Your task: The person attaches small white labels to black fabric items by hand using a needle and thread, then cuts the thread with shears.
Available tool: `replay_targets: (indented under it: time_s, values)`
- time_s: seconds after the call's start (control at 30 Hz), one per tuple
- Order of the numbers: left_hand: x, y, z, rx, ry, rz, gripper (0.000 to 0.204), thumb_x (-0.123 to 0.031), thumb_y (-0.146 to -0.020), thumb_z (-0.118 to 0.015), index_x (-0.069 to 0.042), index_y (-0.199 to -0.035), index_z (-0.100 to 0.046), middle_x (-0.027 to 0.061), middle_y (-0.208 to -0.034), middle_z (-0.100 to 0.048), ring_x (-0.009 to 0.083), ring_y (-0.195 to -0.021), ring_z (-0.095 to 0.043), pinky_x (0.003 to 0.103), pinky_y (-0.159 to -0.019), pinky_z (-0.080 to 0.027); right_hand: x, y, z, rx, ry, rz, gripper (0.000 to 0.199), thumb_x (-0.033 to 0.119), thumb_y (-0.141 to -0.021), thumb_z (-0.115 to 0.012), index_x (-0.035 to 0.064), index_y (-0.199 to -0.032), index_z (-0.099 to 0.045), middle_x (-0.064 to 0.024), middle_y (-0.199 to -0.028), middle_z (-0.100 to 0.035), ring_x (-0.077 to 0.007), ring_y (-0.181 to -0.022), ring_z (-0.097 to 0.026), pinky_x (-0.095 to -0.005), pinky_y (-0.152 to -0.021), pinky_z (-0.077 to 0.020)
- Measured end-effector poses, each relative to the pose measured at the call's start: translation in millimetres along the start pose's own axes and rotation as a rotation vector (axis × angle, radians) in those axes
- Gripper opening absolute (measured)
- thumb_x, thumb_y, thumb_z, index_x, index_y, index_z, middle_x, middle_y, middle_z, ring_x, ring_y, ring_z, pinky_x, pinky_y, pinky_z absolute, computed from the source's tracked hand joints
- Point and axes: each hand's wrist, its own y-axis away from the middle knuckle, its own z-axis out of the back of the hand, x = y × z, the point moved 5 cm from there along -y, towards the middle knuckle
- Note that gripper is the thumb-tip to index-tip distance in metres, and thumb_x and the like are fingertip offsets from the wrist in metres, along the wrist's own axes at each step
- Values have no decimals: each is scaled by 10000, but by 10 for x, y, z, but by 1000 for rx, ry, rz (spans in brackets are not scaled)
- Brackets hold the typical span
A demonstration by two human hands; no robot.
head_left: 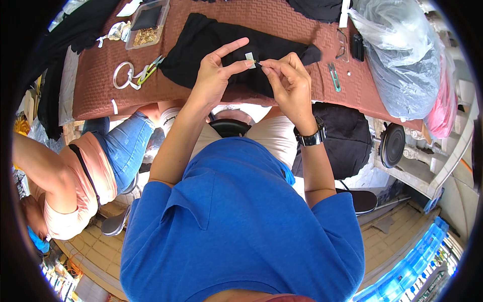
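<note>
Over the black cloth (201, 50) on the table, both my hands meet around a small pale tag (249, 56). My left hand (215, 73) has its thumb tip against the tag, with its index finger stretched out away from it; the fingers behind the tag are hidden. With thumb and index finger pinched together, my right hand (289, 78) grips something tiny at the tag's lower right edge. A bit of gold colour shows there, but it is too small to make out. The black cloth lies folded flat beneath both hands.
Yellow-handled thread snips (147, 73) lie left beside a white tape roll (123, 75); green snips (334, 76) and eyeglasses (342, 46) lie right. A clear box (160, 31) holds small gold pieces. Plastic bags (402, 60) bulge at right. A person (75, 176) sits at left.
</note>
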Motion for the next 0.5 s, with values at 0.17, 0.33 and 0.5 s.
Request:
replay_targets:
  time_s: [0.17,0.33,0.5]
  values:
    - [-7,22,13,-2,-11,18,532,-9,-835,-759,-48,-1348,-625,45,-1033,-703,95,-969,-662,245,-995,-428,-32,14,-20,1,-12,-2,181,-54,-870,-685,15,-1026,-745,-59,-823,-576,-139,-706,-576,-265,-622,-485]
    - [15,22,32,-1,2,19,525,-6,-836,-760,-42,-1343,-628,46,-1038,-702,94,-975,-661,245,-996,-429,-47,17,-37,-12,-43,4,184,-55,-870,-682,18,-1026,-747,-55,-819,-575,-136,-703,-575,-263,-620,-483]
    - [7,17,34,-3,-19,7,521,4,-835,-760,-36,-1338,-629,51,-1060,-698,98,-975,-661,247,-993,-439,-66,22,-49,-15,-39,-7,185,-55,-869,-681,17,-1026,-747,-56,-820,-576,-135,-702,-577,-261,-616,-481]
